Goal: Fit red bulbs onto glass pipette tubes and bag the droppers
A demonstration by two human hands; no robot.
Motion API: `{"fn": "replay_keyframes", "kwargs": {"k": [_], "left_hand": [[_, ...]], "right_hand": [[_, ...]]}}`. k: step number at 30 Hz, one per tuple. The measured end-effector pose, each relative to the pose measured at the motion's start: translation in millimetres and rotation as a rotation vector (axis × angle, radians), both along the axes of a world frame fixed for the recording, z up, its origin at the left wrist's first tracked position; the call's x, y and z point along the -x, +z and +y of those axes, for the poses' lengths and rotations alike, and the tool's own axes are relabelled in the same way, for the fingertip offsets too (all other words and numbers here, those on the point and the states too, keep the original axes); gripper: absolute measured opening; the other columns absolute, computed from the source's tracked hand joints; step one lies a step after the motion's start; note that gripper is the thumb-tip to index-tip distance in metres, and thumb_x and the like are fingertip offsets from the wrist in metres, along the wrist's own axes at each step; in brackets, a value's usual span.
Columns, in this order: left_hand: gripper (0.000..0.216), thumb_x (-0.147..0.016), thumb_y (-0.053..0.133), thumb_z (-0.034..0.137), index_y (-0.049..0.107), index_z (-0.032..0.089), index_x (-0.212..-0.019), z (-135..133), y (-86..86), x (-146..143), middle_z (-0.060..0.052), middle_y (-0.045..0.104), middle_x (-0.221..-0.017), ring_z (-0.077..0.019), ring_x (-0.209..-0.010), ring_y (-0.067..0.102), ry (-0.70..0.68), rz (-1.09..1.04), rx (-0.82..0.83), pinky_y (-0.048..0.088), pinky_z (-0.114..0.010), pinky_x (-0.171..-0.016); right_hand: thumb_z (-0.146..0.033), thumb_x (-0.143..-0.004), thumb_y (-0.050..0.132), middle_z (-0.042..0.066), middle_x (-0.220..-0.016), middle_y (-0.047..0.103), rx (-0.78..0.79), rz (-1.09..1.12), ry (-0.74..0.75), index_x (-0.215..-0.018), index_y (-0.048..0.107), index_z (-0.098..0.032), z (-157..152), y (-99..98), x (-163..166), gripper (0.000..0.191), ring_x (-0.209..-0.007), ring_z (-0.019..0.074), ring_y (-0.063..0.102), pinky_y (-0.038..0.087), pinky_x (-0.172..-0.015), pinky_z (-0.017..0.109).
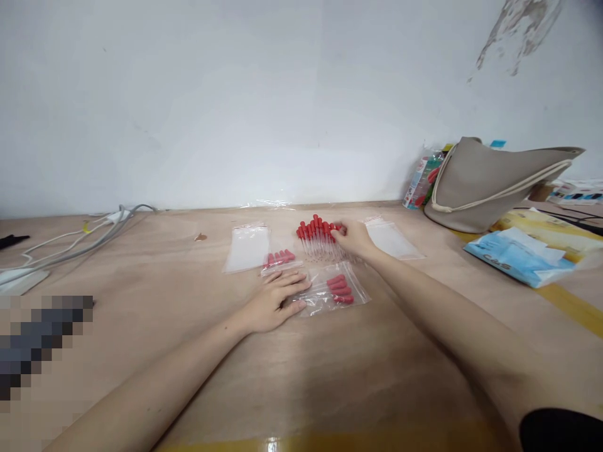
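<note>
A heap of glass droppers with red rubber bulbs (pixel 316 239) lies on the wooden table (pixel 301 376) near the far wall. My right hand (pixel 354 238) reaches into the heap's right side, its fingers closed on one dropper. My left hand (pixel 274 301) lies flat with fingers spread on the left end of a clear zip bag holding several droppers (pixel 335 290). Another filled zip bag (pixel 279 259) sits just beyond my left hand.
An empty clear bag (pixel 247 247) lies to the left of the heap, another (pixel 394 239) to its right. A beige tote bag (pixel 490 183), a blue tissue pack (pixel 518 256) and boxes stand at the right. Grey cables (pixel 75 242) trail at the left.
</note>
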State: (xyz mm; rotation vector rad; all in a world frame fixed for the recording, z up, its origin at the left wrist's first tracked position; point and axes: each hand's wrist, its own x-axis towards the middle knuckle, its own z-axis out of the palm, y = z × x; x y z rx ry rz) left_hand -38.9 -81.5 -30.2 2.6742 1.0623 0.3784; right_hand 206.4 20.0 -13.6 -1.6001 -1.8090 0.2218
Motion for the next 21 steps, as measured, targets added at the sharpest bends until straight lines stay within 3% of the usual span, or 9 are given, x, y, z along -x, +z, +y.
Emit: {"fn": "replay_keyframes", "kwargs": {"k": [2,5,9,13,17,21], "left_hand": [[0.044,-0.088,0.038,0.048,0.041,0.032,-0.129,0.1,-0.1,0.3,-0.001,0.038,-0.138,-0.0200,-0.129,0.030,0.000,-0.001,0.003,0.017,-0.047,-0.108],[0.044,-0.088,0.038,0.047,0.041,0.032,-0.129,0.0,0.4,0.7,-0.002,0.039,-0.137,-0.0207,-0.129,0.030,-0.008,-0.007,0.002,0.018,-0.047,-0.108],[0.043,-0.088,0.039,0.047,0.042,0.031,-0.128,-1.0,2.1,0.4,-0.001,0.040,-0.137,-0.0212,-0.129,0.031,-0.004,-0.011,-0.002,0.018,-0.046,-0.107],[0.044,-0.088,0.039,0.047,0.042,0.031,-0.128,-1.5,2.7,0.3,-0.001,0.039,-0.137,-0.0206,-0.129,0.031,-0.001,0.000,0.001,0.017,-0.047,-0.108],[0.044,-0.088,0.038,0.047,0.041,0.031,-0.129,-0.2,1.2,1.2,-0.002,0.039,-0.138,-0.0202,-0.129,0.030,-0.006,0.009,0.006,0.017,-0.046,-0.108],[0.044,-0.088,0.039,0.047,0.041,0.031,-0.129,1.1,0.1,1.2,-0.002,0.038,-0.138,-0.0204,-0.129,0.030,-0.009,0.003,0.004,0.017,-0.046,-0.108]], "right_hand": [[-0.022,-0.078,0.050,0.008,-0.080,0.066,0.015,-0.015,-0.012,-0.107,0.060,-0.012,15.8,2.6,9.8,0.032,-0.078,0.0178,0.059,0.042,-0.075,0.028],[-0.019,-0.078,0.050,0.010,-0.088,0.066,0.036,-0.014,-0.008,-0.097,0.064,-0.013,28.4,3.0,18.6,0.024,-0.087,0.0199,0.059,0.041,-0.080,0.029],[-0.017,-0.074,0.052,0.009,-0.083,0.066,0.052,0.017,-0.029,-0.078,0.064,-0.015,31.4,1.0,22.8,0.013,-0.082,0.0196,0.059,0.042,-0.077,0.029],[-0.022,-0.074,0.052,0.008,-0.082,0.064,0.051,0.089,-0.093,-0.086,0.058,-0.014,29.1,4.4,22.1,0.015,-0.076,0.0176,0.059,0.044,-0.070,0.029],[-0.026,-0.076,0.048,0.002,-0.070,0.060,-0.059,0.346,-0.100,-0.099,0.046,-0.016,15.9,10.6,5.2,0.025,-0.065,0.0148,0.058,0.044,-0.063,0.028],[-0.031,-0.077,0.047,-0.004,-0.068,0.054,-0.234,0.671,-0.055,-0.099,0.039,-0.021,-14.5,5.1,-28.0,0.026,-0.050,0.0094,0.052,0.042,-0.049,0.023]]}}
